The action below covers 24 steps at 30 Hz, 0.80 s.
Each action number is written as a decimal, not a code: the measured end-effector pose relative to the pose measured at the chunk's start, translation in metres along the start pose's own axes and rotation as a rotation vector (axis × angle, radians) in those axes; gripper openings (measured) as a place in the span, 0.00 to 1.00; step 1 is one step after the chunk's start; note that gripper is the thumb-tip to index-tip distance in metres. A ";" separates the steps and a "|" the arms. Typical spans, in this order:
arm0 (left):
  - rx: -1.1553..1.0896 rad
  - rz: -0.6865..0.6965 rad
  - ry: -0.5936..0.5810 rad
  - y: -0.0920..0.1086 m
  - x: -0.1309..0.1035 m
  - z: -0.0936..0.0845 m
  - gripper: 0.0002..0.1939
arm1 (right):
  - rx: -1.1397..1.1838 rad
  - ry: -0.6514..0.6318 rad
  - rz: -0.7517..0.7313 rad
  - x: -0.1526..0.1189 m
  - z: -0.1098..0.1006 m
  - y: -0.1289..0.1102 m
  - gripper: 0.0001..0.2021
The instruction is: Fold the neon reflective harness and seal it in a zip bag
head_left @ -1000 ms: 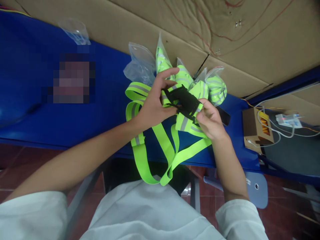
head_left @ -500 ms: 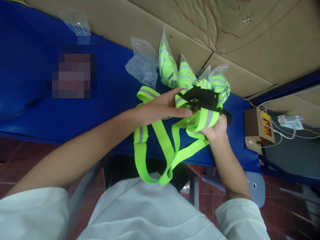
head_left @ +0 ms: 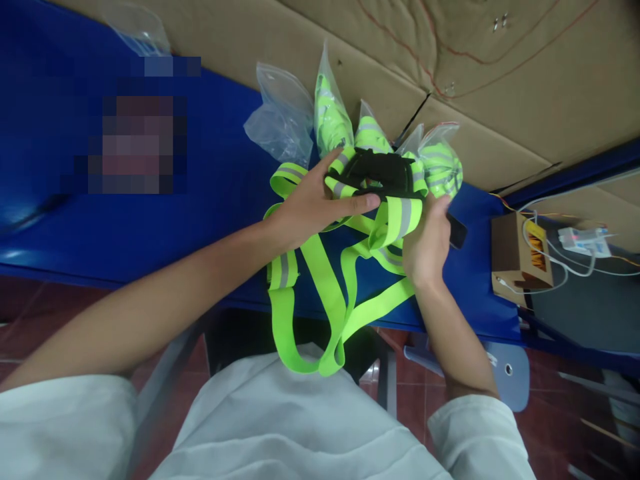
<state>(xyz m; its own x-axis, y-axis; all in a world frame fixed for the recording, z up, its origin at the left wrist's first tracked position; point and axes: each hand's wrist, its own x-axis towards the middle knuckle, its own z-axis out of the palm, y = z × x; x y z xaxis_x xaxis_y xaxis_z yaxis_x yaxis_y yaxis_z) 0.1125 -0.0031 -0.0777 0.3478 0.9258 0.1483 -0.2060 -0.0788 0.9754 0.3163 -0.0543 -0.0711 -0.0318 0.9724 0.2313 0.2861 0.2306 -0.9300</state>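
Both hands hold a neon-green reflective strap (head_left: pixel 286 333) with silver stripes and black parts. My left hand (head_left: pixel 315 200) grips its left side, thumb laid across the front of the black piece (head_left: pixel 383 170). Around the right side of the same bundle, my right hand (head_left: pixel 427 243) is closed, thumb up. Long green loops hang from the hands over the table's front edge. Just behind stand clear bags with rolled green straps inside, one tall bag (head_left: pixel 333 120) and one at the right (head_left: pixel 441 163). Parts of the fingers are hidden behind the strap.
An empty clear bag (head_left: pixel 283 120) lies at the back of the blue table (head_left: pixel 215 193); another (head_left: pixel 140 30) is farther left. A blurred patch covers something at the left. A cardboard box (head_left: pixel 520 257) with cables stands at the right, a padded tan wall behind.
The black piece has been raised slightly and moved left, now facing up more squarely between the hands. My right hand has turned, and its thumb now shows along the strap's edge.
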 end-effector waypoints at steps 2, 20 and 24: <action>-0.078 0.040 -0.001 0.006 -0.002 0.002 0.43 | -0.045 -0.006 -0.118 -0.005 0.000 -0.006 0.39; -0.026 0.031 -0.336 0.069 0.000 -0.011 0.35 | 0.227 -0.303 0.064 0.016 -0.047 -0.025 0.20; 0.190 0.198 -0.345 0.108 -0.013 -0.011 0.28 | 0.217 -0.277 -0.076 0.007 -0.067 -0.056 0.40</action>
<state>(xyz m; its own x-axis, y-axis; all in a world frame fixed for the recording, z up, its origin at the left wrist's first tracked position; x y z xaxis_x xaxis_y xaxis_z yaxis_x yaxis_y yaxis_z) 0.0756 -0.0196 0.0239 0.6103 0.7109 0.3494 -0.1389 -0.3382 0.9308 0.3638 -0.0629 0.0019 -0.3117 0.9184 0.2435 0.0640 0.2760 -0.9590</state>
